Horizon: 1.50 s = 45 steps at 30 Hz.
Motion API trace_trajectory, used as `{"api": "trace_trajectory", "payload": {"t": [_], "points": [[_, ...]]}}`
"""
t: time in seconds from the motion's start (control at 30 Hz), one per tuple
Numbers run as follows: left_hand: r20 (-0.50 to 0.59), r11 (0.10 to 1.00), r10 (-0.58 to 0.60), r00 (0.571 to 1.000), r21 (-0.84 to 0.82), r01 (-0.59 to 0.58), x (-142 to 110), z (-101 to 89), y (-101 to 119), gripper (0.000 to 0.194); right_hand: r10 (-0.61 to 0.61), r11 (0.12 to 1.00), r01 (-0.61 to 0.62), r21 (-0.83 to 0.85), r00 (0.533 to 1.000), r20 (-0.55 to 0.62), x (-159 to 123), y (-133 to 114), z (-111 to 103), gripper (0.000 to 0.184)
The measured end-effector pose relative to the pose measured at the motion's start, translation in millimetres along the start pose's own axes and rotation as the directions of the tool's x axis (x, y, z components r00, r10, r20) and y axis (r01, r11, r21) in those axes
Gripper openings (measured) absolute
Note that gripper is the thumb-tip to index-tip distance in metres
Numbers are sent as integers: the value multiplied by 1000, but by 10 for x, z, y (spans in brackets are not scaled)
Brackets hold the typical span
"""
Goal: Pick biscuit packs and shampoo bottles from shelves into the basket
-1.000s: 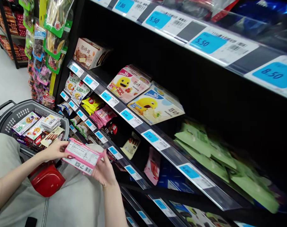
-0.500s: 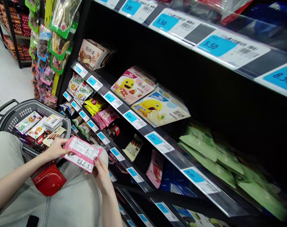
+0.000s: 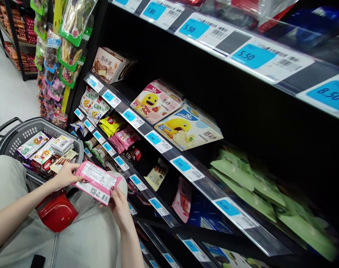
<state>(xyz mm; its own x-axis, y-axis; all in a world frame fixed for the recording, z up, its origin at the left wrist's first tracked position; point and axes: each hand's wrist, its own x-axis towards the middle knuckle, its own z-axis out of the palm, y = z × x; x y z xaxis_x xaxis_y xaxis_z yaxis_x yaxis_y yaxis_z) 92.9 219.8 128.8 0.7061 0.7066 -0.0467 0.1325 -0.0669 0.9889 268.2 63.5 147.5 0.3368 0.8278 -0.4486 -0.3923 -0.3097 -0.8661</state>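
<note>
A pink snack packet [image 3: 98, 179] is stretched between my two hands above my lap, its printed back with white label, code square and barcode facing up. My left hand [image 3: 65, 175] pinches its left end, and my right hand [image 3: 119, 204] grips the right end, thumb on top. Beyond my left hand sits a grey shopping basket [image 3: 56, 128] holding several packets, among them a cookie packet [image 3: 34, 144] and a cream-coloured packet [image 3: 63, 160]. A glossy red object [image 3: 57, 211], whose kind I cannot make out, lies on my lap below the left forearm.
To the right rise dark shelves with price tags [image 3: 183, 163]. They bear a pink cake box [image 3: 157, 102], a yellow-and-white box [image 3: 189, 124], green bags [image 3: 250, 178] and small snack packets [image 3: 124, 137]. Hanging snack bags [image 3: 71, 44] stand behind the basket, beside the pale floor [image 3: 10, 89].
The packet stays in both hands at nearly the same place, perhaps tilted very slightly. The shelf view has shifted a little to the left.
</note>
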Motion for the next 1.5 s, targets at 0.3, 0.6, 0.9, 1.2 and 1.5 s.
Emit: {"api": "trace_trajectory", "payload": {"t": [0.3,0.6,0.9,1.2,1.5], "points": [[19,1000,1,1000,-10,-1,10,3,-51,35,0,1000,1,-15,1000,16,-23,-26,19,46],[49,999,-10,999,-40,12,11,8,-76,35,-17,998,18,-53,1000,19,-24,-19,-7,44],[35,988,73,997,-136,-67,71,-71,-191,49,-817,321,644,-695,559,140,-129,-9,38,31],[266,788,-79,961,-573,224,-2,158,-187,77,-718,-615,446,-650,24,696,-108,-46,377,19],[-262,942,-313,913,35,334,234,-1469,-496,51,-775,-405,507,-761,251,579,126,71,156,16]]}}
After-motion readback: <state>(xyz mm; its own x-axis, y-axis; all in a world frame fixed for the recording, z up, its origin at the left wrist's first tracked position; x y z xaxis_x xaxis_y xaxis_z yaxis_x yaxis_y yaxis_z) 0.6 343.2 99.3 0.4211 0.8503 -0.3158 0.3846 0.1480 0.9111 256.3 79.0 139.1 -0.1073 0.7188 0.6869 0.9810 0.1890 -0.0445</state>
